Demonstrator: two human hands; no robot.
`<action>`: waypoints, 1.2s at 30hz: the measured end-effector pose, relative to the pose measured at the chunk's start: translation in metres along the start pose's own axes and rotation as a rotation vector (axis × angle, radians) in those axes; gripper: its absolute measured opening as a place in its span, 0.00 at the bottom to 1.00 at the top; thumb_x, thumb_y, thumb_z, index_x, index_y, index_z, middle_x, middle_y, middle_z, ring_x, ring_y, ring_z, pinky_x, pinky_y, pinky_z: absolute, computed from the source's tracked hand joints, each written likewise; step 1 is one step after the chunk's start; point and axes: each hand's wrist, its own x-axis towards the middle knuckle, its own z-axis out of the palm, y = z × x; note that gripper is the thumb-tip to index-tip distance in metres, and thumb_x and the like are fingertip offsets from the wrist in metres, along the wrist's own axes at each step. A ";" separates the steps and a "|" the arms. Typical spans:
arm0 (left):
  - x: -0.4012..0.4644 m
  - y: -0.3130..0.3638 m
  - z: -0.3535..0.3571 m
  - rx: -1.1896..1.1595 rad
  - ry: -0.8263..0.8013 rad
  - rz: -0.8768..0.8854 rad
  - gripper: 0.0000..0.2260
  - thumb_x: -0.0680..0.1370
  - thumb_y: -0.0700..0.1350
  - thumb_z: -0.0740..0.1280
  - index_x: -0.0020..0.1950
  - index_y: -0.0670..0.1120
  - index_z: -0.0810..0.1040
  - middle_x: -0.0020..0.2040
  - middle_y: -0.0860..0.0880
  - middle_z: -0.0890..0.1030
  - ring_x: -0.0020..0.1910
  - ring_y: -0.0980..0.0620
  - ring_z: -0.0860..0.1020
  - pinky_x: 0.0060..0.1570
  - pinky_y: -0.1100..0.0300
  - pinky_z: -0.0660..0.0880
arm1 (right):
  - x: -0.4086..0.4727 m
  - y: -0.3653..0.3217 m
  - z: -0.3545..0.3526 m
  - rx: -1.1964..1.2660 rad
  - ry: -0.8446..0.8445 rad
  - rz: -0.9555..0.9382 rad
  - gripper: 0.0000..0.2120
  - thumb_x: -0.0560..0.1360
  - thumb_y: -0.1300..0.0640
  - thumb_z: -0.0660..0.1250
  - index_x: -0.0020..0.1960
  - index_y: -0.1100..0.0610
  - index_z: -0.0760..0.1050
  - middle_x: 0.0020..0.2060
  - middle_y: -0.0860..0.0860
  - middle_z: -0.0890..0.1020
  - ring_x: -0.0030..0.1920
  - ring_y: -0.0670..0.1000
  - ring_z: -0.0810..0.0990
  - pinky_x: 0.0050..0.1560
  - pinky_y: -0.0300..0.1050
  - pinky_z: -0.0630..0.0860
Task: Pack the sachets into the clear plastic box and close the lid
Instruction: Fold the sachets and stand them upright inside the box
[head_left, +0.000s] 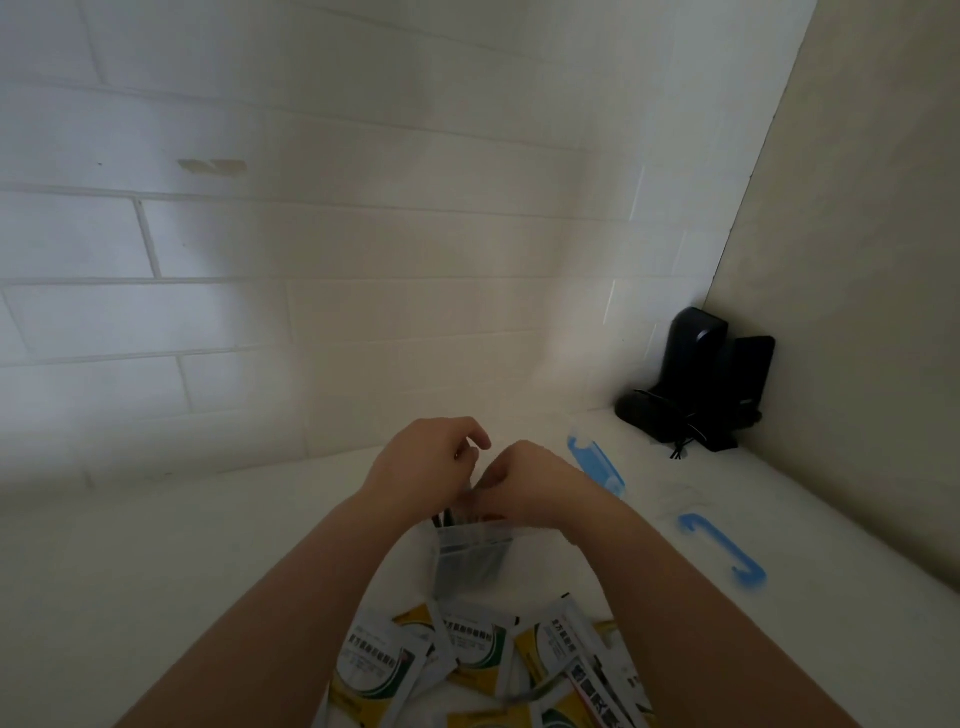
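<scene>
A small clear plastic box (470, 564) stands on the white table just beyond a loose pile of white, yellow and green sachets (467, 657). Several sachets (445, 519) stand upright inside the box, their tops poking out. Both of my hands hover over the box's mouth. My right hand (524, 486) has its fingers curled down onto the sachet tops and pinches them. My left hand (428, 462) sits right beside it with curled fingers; what its fingertips hold is hidden. The clear lid with blue latches (722, 551) lies to the right of the box.
A black device with cables (698, 384) stands in the far right corner. A white tiled wall (311, 260) rises behind the table and a beige wall (857, 312) closes the right side. The sachet pile runs off the bottom edge of the view.
</scene>
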 end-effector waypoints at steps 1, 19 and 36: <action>0.000 0.000 0.000 0.012 -0.006 -0.002 0.11 0.75 0.42 0.59 0.51 0.52 0.78 0.42 0.50 0.83 0.39 0.53 0.77 0.41 0.58 0.74 | 0.001 0.001 -0.001 0.053 0.021 0.014 0.11 0.68 0.52 0.71 0.39 0.60 0.79 0.28 0.50 0.75 0.29 0.46 0.71 0.29 0.37 0.66; 0.004 0.009 -0.009 0.176 -0.332 -0.003 0.08 0.71 0.49 0.69 0.48 0.51 0.82 0.48 0.52 0.83 0.47 0.53 0.79 0.48 0.56 0.76 | 0.004 0.010 -0.011 0.484 0.139 0.123 0.05 0.71 0.62 0.65 0.47 0.57 0.76 0.34 0.52 0.79 0.32 0.47 0.74 0.31 0.37 0.70; -0.022 0.008 -0.017 -0.015 -0.154 0.328 0.06 0.70 0.42 0.71 0.41 0.53 0.83 0.40 0.54 0.85 0.39 0.59 0.80 0.46 0.64 0.76 | 0.018 0.005 -0.026 0.326 -0.165 0.155 0.05 0.71 0.61 0.67 0.44 0.60 0.81 0.32 0.53 0.82 0.25 0.45 0.80 0.26 0.34 0.76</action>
